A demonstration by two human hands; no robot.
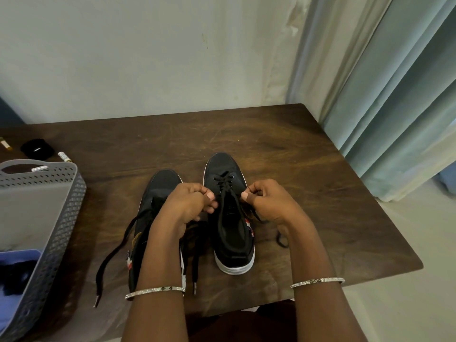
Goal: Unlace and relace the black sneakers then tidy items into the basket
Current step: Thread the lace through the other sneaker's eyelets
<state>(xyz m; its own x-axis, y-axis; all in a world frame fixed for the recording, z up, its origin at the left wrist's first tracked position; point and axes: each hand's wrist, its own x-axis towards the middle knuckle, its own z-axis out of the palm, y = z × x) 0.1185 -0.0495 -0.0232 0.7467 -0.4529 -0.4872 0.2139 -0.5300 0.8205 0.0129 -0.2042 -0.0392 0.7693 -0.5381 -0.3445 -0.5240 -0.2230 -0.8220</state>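
Two black sneakers with white soles stand side by side on the wooden table (308,169), toes pointing away from me. The right sneaker (228,233) is laced only through its front eyelets. My left hand (191,206) and my right hand (266,203) hover over its tongue, each pinching one side of its black lace (225,186). The left sneaker (158,186) lies partly under my left forearm. Its loose lace (111,257) trails toward the table's near edge. A grey perforated basket (56,233) stands at the left.
Inside the basket lies a blue item (17,257) with something dark on it. Behind the basket sit a round black object (37,148) and small tubes (64,156). A wall is behind the table and pale curtains (394,95) hang at the right.
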